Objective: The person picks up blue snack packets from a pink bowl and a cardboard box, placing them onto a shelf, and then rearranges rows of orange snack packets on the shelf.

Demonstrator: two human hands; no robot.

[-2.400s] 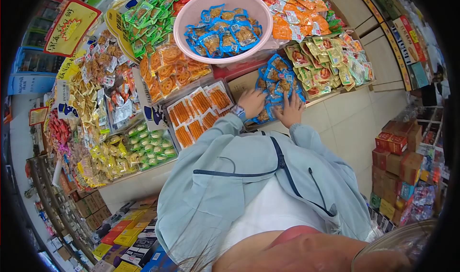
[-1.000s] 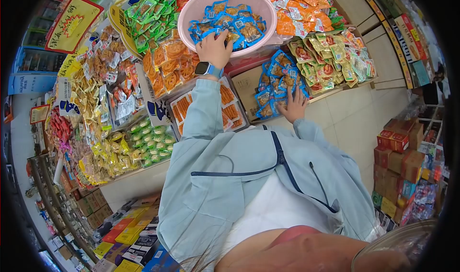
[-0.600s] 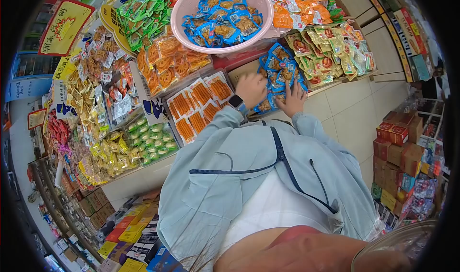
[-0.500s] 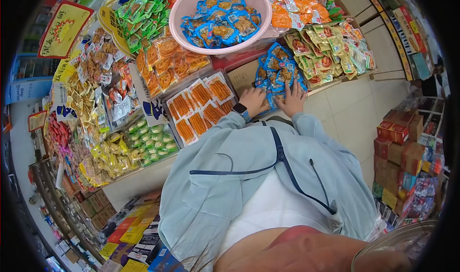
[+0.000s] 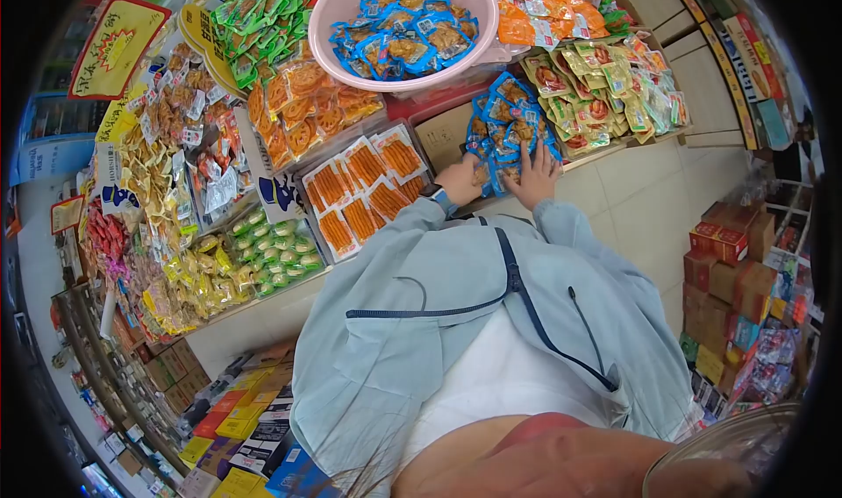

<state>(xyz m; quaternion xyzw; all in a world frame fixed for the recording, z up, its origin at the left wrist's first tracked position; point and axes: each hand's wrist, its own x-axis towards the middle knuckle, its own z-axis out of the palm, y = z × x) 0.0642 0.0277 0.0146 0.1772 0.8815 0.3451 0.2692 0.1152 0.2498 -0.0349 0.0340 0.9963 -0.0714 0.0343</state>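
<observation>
Blue snack packets [image 5: 510, 121] lie in a pile at the right end of a cardboard-bottomed compartment [image 5: 445, 136]. My left hand [image 5: 460, 180], with a dark watch on the wrist, touches the pile's left edge; its fingertips are partly hidden among the packets. On the lower right of the pile rests my right hand [image 5: 535, 178], fingers spread over the packets. Above the pile stands a pink basin [image 5: 318, 35] holding more blue packets [image 5: 408, 37].
Left of my left hand are flat packs of orange strips [image 5: 368, 182]. Yellow-green packets [image 5: 596, 81] lie right of the pile. Green packets [image 5: 263, 15] are at the upper left. Stacked cartons [image 5: 724, 270] stand at the far right.
My left hand has turned and shifted slightly, its fingers now tucked against the pile's left side. The blue packets are bunched a little more to the right.
</observation>
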